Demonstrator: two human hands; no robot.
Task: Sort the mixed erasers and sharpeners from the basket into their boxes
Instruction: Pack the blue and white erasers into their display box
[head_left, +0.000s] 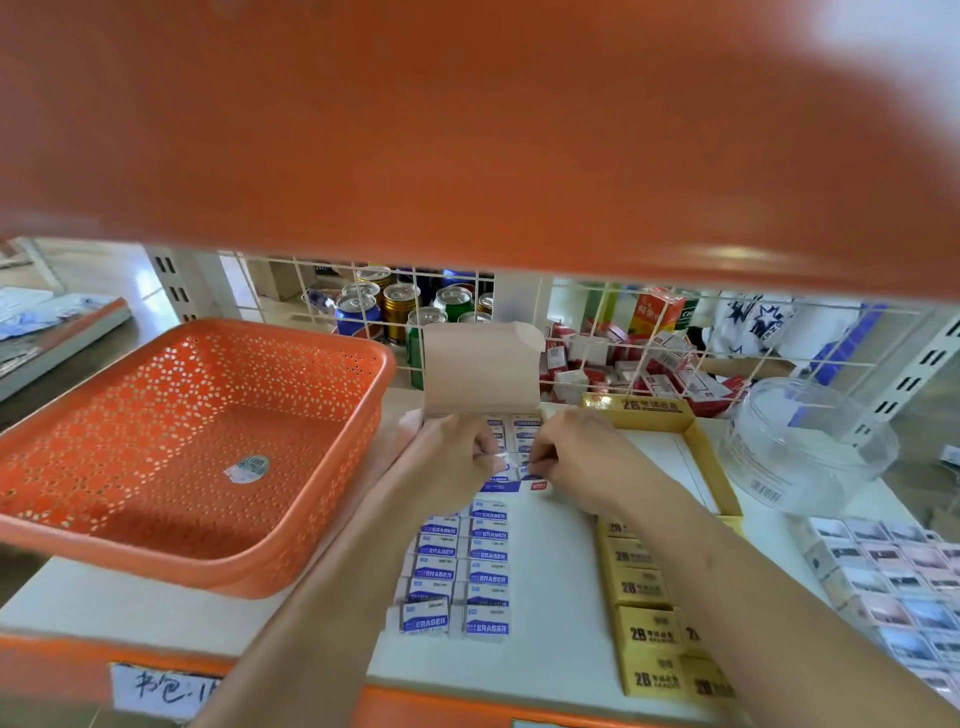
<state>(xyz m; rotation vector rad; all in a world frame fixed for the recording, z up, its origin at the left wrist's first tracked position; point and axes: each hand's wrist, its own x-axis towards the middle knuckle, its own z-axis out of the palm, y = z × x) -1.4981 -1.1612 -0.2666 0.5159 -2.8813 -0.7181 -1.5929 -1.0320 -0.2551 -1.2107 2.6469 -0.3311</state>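
An open eraser box (483, 374) with its cardboard lid up stands at the back of the white shelf, with blue-and-white erasers inside. My left hand (452, 457) and my right hand (571, 457) meet over the box front, each pinching a small blue-and-white eraser (511, 462). In front of the box, two rows of blue-and-white erasers (462, 566) lie on the shelf. To the right lie yellow 2B erasers (644, 613) below an open yellow box (696, 436). The orange basket (197, 447) on the left holds only a sticker.
An orange shelf edge (467, 130) fills the top of the view. A clear plastic jar (800, 441) stands at the right, with small picture-printed boxes (893, 571) below it. Behind a wire grid (363, 291) stand drink cans and red cartons.
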